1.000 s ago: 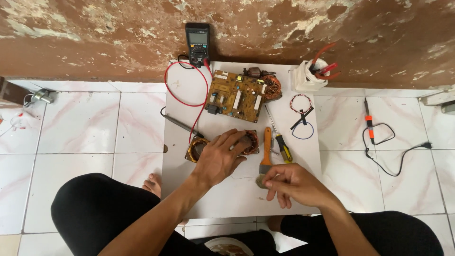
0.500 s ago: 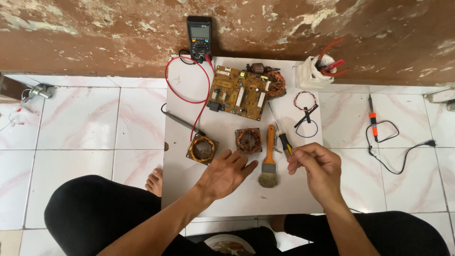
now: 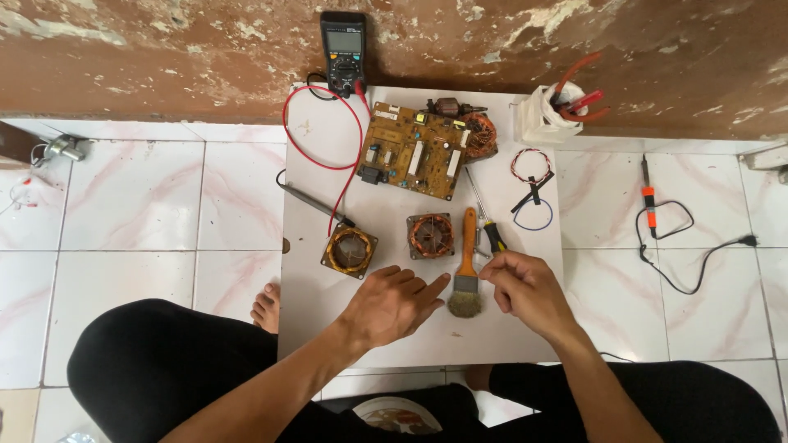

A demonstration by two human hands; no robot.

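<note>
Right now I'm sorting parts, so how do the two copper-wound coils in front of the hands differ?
The left coil sits turned cornerwise like a diamond, in a yellowish-brown frame; the right coil lies nearly square to the white board, with redder copper. The left coil lies beyond the left hand; the right coil lies beside the brush. Both are square frames with round centres, lying flat, untouched.

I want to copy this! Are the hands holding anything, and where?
Left hand holds nothing, resting flat on the white board. Right hand pinches something tiny by the screwdriver; what it is cannot be told.
</note>
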